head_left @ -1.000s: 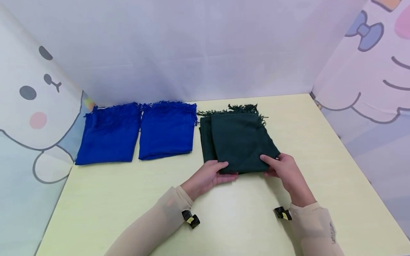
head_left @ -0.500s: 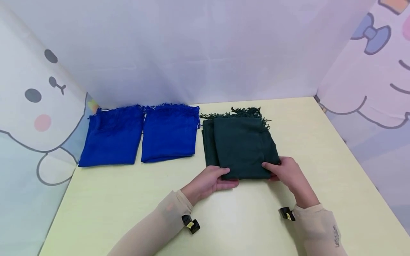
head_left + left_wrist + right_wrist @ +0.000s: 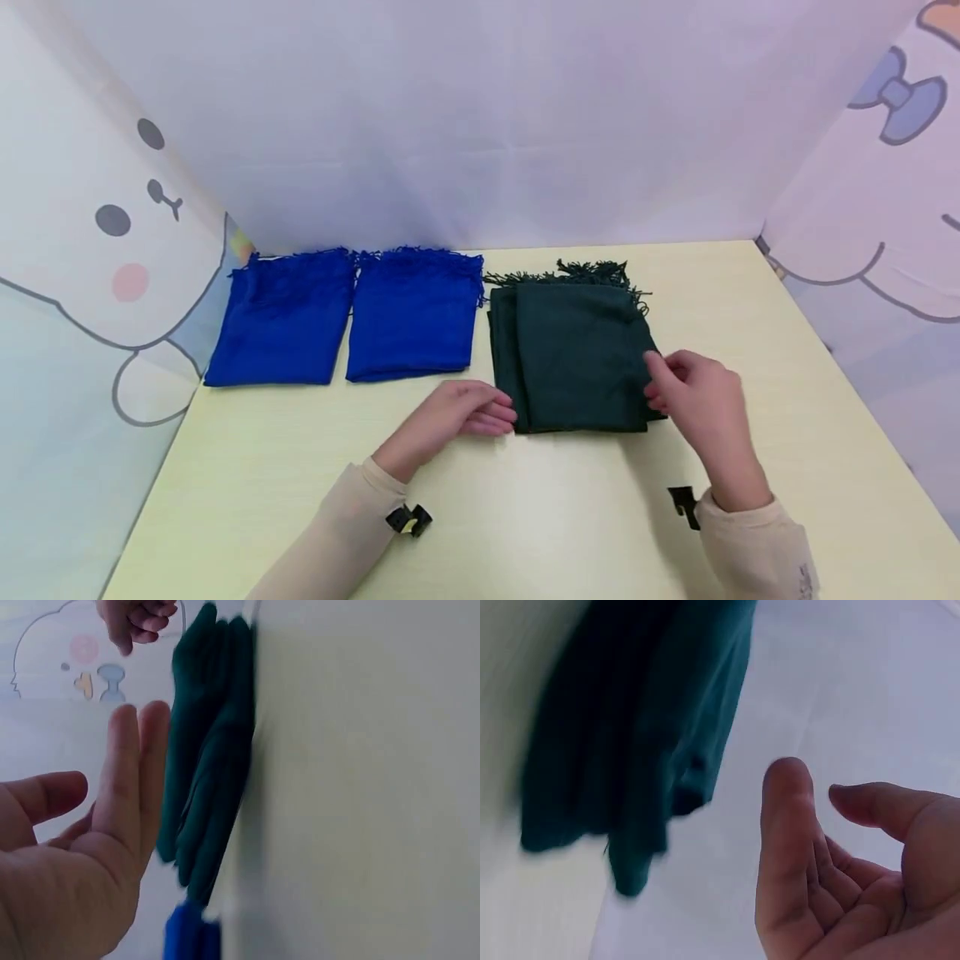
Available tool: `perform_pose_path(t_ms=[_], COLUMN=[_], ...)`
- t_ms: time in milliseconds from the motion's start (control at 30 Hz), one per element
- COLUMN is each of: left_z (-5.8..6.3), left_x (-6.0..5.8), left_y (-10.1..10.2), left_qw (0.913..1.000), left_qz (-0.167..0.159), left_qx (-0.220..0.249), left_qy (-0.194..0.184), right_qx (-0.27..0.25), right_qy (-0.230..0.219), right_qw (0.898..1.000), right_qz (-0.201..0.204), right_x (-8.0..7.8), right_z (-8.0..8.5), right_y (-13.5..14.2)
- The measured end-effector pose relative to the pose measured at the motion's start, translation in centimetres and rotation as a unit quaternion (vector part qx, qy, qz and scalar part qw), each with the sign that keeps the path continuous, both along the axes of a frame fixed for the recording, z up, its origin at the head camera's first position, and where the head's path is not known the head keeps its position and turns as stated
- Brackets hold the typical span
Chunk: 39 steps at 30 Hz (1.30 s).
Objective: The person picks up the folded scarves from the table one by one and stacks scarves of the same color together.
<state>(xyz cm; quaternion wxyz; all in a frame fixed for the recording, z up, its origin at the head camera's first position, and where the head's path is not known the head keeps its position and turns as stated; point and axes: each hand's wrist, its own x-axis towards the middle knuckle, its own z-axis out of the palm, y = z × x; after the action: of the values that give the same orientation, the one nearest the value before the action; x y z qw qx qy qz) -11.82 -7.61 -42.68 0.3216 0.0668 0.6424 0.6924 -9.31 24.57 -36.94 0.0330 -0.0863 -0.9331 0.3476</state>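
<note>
A folded dark green fringed scarf [image 3: 581, 358] lies on the table, its fringe toward the back; another dark green folded layer [image 3: 506, 350] shows beneath it on the left. My left hand [image 3: 457, 412] is off the cloth, at its front left corner, fingers fairly straight. The left wrist view shows those fingers [image 3: 124, 780] apart from the stacked green folds [image 3: 214, 750]. Above the scarf's right edge is my right hand [image 3: 701, 408], fingers loosely bent. In the right wrist view its thumb and forefinger [image 3: 786, 840] have a gap between them and hold nothing.
Two folded blue fringed scarves, one in the middle [image 3: 412, 321] and one at the far left [image 3: 281, 325], lie in a row beside the green pile. White curtains [image 3: 480, 125] with cartoon prints enclose the pale yellow table [image 3: 525, 508] at the back and sides.
Both hands have let go of the green scarf's front corners, the left drawing back leftward and the right lifting away to the right. The scarf stays lying on the green layer. The head view has shifted slightly.
</note>
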Motion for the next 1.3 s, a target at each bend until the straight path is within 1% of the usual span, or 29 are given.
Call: perform_pose_path(t_ms=[67,100,167,200,233,267,300,367,400,467,500,533,600,633,667,733,867,967,1033,1067,1100,1200,1300], left_z=[0.7,1.1,1.8,2.0,2.3,2.5,2.6,2.7,2.6,2.4,2.3,2.2,2.0,1.9,1.8,1.8,1.9,2.0,2.0,1.9,1.9,1.5,1.0], left_x=[-0.5,-0.7,-1.2,-1.5,-1.8,-2.0,-2.2,-2.5,-2.6,-2.8,-2.9,-3.1,-3.3,-3.3,-3.4,-3.5,-3.7,-3.8,-3.8,-3.8,-3.8,-3.8,-3.9], left_y=[-1.4,-2.1,-3.7,-4.6,-5.4,-6.3,-7.2,-8.8,-9.5,-10.8,-11.3,-11.7,-12.4,-12.6,-12.8,-13.0,-13.2,-13.2,-13.2,-13.3,-13.3,-13.6,-14.0], left_qw=[0.9977,0.9945,0.9834,0.9756,0.9666,0.9555,0.9424,0.9128,0.8987,0.8726,0.8634,0.8572,0.8516,0.8498,0.8484,0.8444,0.8346,0.8307,0.8289,0.8290,0.8312,0.8415,0.8521], left_qz=[0.039,0.061,0.107,0.130,0.150,0.169,0.183,0.204,0.209,0.209,0.206,0.201,0.188,0.181,0.174,0.161,0.133,0.116,0.111,0.111,0.111,0.123,0.140], left_qx=[-0.025,-0.041,-0.077,-0.099,-0.122,-0.151,-0.186,-0.261,-0.296,-0.362,-0.387,-0.405,-0.431,-0.441,-0.451,-0.470,-0.503,-0.517,-0.521,-0.521,-0.519,-0.506,-0.488], left_qy=[0.049,0.075,0.124,0.147,0.168,0.189,0.209,0.239,0.247,0.253,0.250,0.246,0.232,0.224,0.215,0.201,0.180,0.171,0.171,0.171,0.166,0.146,0.127], right_qx=[-0.064,-0.095,-0.147,-0.169,-0.186,-0.202,-0.215,-0.239,-0.255,-0.292,-0.312,-0.332,-0.359,-0.365,-0.366,-0.361,-0.344,-0.343,-0.338,-0.337,-0.336,-0.334,-0.346], right_qy=[0.006,0.007,0.004,-0.001,-0.007,-0.014,-0.021,-0.038,-0.048,-0.069,-0.080,-0.091,-0.114,-0.126,-0.137,-0.156,-0.174,-0.181,-0.184,-0.187,-0.190,-0.193,-0.197], right_qw=[0.998,0.994,0.986,0.982,0.977,0.973,0.969,0.960,0.954,0.940,0.932,0.924,0.912,0.908,0.907,0.907,0.912,0.913,0.915,0.915,0.915,0.916,0.911], right_qz=[0.029,0.046,0.076,0.089,0.101,0.112,0.122,0.140,0.149,0.162,0.164,0.165,0.164,0.162,0.159,0.154,0.139,0.127,0.124,0.120,0.116,0.111,0.112], right_x=[-0.6,-0.9,-1.6,-1.9,-2.2,-2.5,-2.8,-3.3,-3.6,-4.1,-4.3,-4.5,-4.9,-5.1,-5.3,-5.6,-6.1,-6.4,-6.4,-6.4,-6.5,-6.5,-6.6], right_z=[0.1,0.0,-0.2,-0.3,-0.4,-0.5,-0.7,-0.8,-0.9,-1.1,-1.2,-1.3,-1.6,-1.7,-1.9,-2.2,-2.9,-3.3,-3.5,-3.5,-3.5,-3.8,-4.2], right_y=[-1.5,-2.4,-3.9,-4.7,-5.5,-6.2,-7.0,-8.4,-9.2,-10.5,-11.2,-11.8,-13.1,-13.6,-14.2,-15.2,-16.8,-17.5,-17.7,-17.8,-17.9,-18.1,-18.4])
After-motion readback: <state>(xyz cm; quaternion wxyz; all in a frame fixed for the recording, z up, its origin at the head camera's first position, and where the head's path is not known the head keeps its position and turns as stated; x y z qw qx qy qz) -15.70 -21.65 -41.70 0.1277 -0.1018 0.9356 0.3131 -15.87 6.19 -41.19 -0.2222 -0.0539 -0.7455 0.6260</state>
